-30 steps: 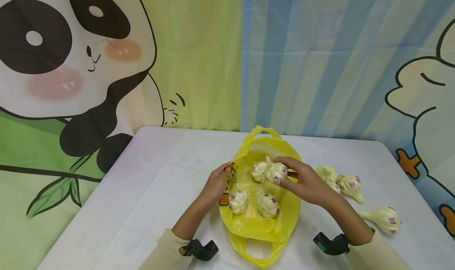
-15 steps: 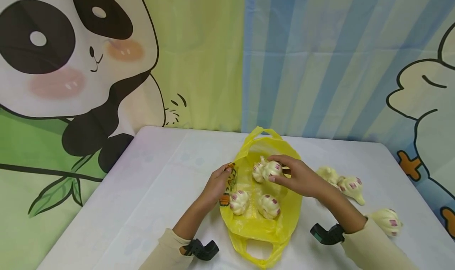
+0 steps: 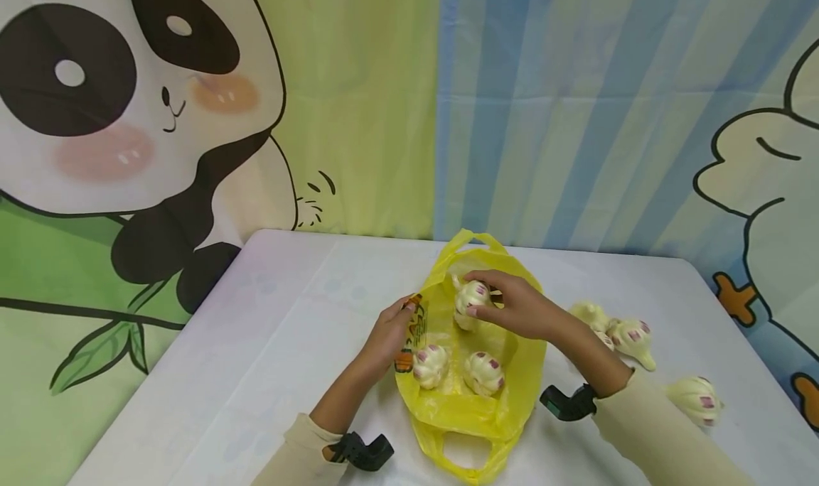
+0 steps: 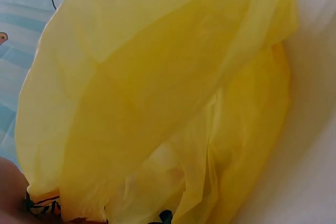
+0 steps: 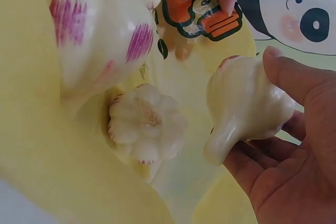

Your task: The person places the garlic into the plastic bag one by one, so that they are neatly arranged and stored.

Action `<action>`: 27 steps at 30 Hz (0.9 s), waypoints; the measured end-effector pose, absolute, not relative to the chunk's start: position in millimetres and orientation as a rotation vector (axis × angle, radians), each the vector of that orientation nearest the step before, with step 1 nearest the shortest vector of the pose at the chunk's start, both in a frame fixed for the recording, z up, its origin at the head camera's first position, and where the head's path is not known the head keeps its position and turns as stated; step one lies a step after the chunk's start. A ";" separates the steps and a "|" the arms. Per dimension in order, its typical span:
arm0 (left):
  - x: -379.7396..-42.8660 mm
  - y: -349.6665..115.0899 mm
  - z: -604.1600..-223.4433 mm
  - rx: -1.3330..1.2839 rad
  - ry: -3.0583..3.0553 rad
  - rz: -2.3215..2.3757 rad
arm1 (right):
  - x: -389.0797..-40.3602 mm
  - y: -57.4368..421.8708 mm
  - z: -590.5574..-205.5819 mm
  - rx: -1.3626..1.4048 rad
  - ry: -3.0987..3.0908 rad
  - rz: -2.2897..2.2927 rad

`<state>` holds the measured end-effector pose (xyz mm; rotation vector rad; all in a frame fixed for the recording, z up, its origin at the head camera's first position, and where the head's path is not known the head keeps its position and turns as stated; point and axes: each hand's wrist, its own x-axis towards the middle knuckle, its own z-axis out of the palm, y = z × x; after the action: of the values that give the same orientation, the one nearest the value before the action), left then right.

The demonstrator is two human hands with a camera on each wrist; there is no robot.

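No wording can be read. On the yellow bag (image 3: pixel 521 379), just beside the grip of the left hand (image 3: pixel 389 333), stands dark print (image 3: pixel 420 324) too small to make out, with orange figures (image 5: pixel 220 22) near the same fingers.

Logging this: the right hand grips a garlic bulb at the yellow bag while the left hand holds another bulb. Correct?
No: the left hand holds the edge of the yellow bag, as the head view shows. The right hand grips a garlic bulb.
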<state>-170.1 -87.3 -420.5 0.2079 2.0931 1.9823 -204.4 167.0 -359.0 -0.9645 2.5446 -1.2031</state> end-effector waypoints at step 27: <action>-171.3 -88.6 -417.6 0.194 2.093 1.999 | -227.7 141.9 -378.1 -0.938 2.546 -1.168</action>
<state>-171.3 -88.6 -417.6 0.1944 2.0932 1.9990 -227.7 141.9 -378.1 -0.9378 2.5464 -1.1680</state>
